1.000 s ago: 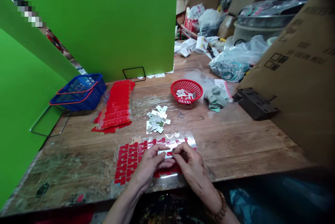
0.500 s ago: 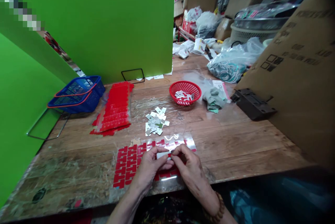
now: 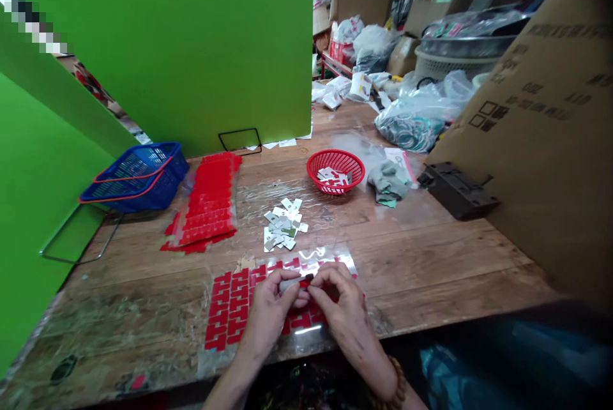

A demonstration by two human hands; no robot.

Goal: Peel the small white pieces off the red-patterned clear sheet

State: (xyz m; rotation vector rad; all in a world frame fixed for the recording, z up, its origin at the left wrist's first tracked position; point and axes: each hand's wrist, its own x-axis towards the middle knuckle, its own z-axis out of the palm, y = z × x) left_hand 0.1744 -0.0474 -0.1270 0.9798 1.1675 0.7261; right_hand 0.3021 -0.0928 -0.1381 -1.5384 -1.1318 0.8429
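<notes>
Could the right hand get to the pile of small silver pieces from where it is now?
Probably yes: the pile of small silver pieces lies just beyond the right hand, with only the flat red sticker sheet between them.

Over a clear sheet of red stickers on the wooden table, the left hand and right hand pinch what seems a small grey piece between their fingertips.
</notes>
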